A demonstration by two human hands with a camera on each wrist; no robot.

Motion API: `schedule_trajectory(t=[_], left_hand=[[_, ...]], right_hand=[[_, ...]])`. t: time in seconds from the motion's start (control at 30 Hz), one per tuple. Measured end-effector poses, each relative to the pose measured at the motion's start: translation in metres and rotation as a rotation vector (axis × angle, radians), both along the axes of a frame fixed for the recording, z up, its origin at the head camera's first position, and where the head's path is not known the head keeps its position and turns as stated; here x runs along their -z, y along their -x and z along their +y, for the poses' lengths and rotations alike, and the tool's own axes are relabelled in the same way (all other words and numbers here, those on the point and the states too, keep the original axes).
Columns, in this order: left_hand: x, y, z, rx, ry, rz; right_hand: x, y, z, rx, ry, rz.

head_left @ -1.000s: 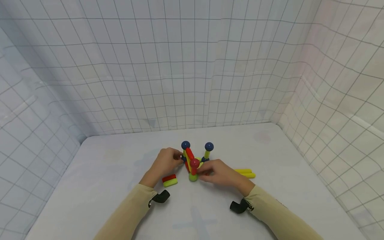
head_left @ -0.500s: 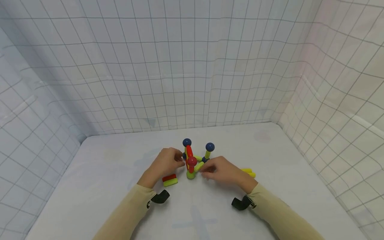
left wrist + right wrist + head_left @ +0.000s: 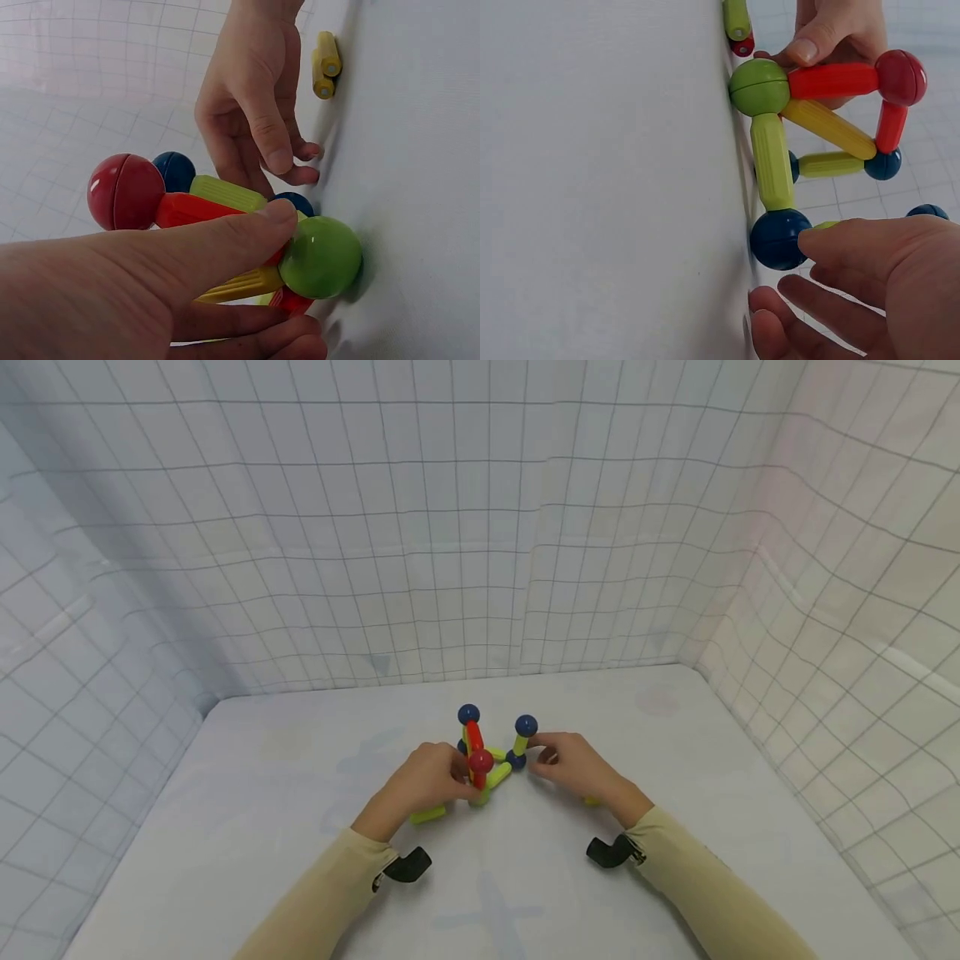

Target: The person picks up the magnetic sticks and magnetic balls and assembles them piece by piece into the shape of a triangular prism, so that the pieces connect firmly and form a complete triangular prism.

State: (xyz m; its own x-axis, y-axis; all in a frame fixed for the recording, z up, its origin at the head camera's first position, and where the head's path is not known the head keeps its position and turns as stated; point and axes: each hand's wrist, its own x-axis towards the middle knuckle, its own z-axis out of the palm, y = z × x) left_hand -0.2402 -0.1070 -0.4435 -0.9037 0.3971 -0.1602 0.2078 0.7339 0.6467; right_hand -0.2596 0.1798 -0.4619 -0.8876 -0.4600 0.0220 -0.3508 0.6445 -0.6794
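A frame of coloured rods and balls stands on the table between the hands. My left hand [image 3: 422,783] grips its upright red rod [image 3: 832,79] just above the green ball [image 3: 321,259], thumb on one side and fingers behind. A red ball [image 3: 481,762] tops that rod. A light green rod [image 3: 771,161] runs from the green ball to a low blue ball [image 3: 778,240]. My right hand [image 3: 576,770] is beside this corner, fingers loosely bent, its thumb tip overlapping the low blue ball in the right wrist view. Another blue ball [image 3: 527,725] sits on the short post above.
Two loose yellow rods [image 3: 328,64] lie right of the frame, mostly covered by the right hand in the head view. To the left lie a loose light green rod [image 3: 427,815] and a red rod [image 3: 742,48]. Grid-patterned white cloth [image 3: 465,527] walls the table.
My right hand has left the front green-ball corner and moved back and right to the blue-ball post. My left hand has come forward from the back-left ball to the front red rod.
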Motion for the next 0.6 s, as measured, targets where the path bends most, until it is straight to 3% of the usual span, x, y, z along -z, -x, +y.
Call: schedule_trajectory(t=[0.33, 0.6], left_hand=[[0.0015, 0.0013, 0.0021, -0.021, -0.027, 0.017], [0.0012, 0.0012, 0.0011, -0.032, -0.029, 0.034]], right_hand=[[-0.0010, -0.0005, 0.0006, 0.022, 0.013, -0.040], [-0.0027, -0.0019, 0.0008, -0.001, 0.062, -0.020]])
